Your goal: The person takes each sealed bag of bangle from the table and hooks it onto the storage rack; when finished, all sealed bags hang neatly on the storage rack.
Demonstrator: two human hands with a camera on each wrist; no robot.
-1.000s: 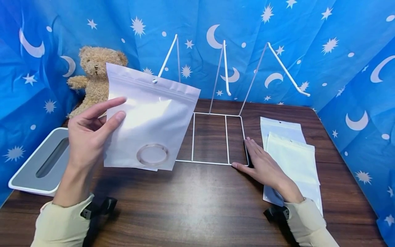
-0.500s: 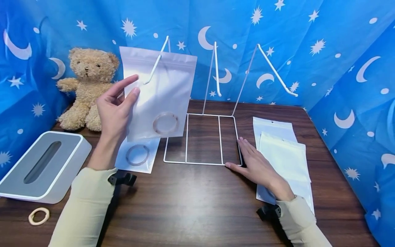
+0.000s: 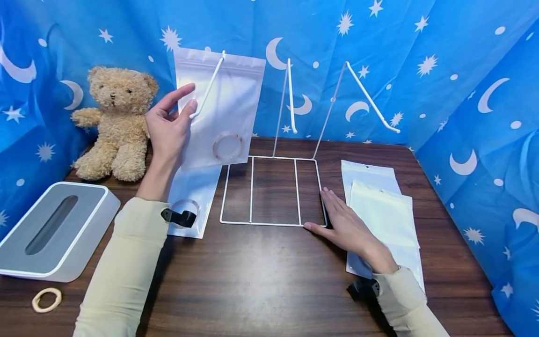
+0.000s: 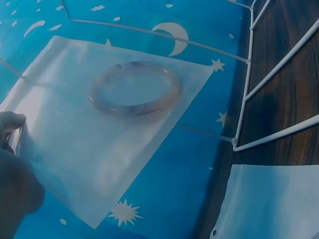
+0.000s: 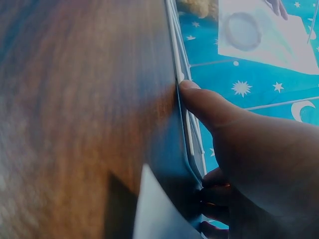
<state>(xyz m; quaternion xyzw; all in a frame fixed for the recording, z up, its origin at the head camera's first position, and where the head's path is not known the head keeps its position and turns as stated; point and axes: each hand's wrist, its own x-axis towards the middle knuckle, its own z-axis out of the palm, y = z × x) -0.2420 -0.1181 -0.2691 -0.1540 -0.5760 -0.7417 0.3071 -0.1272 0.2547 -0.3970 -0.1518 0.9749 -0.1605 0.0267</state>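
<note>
My left hand [image 3: 168,128] pinches the left edge of a white zip bag [image 3: 229,105] between thumb and fingers. A bangle [image 4: 134,89] shows through the film near the bag's lower edge. The left prong [image 3: 208,84] of a white wire display rack [image 3: 273,224] passes in front of the bag, whose top edge sits at the prong's upper end. My right hand [image 3: 353,231] lies flat on the table at the rack base's front right corner. Its thumb touches the front wire, and its fingers lie along the side wire.
Another bagged bangle [image 3: 195,224] lies left of the rack, partly behind my left wrist. White zip bags [image 3: 381,220] overlap at the right. A teddy bear [image 3: 118,121], a grey-topped tissue box [image 3: 59,229] and a loose cream ring [image 3: 47,300] are on the left.
My left hand has moved the zip bag up, back and rightward, bringing it along the left prong from its front tip to its upper end. My right hand stays on the rack base.
</note>
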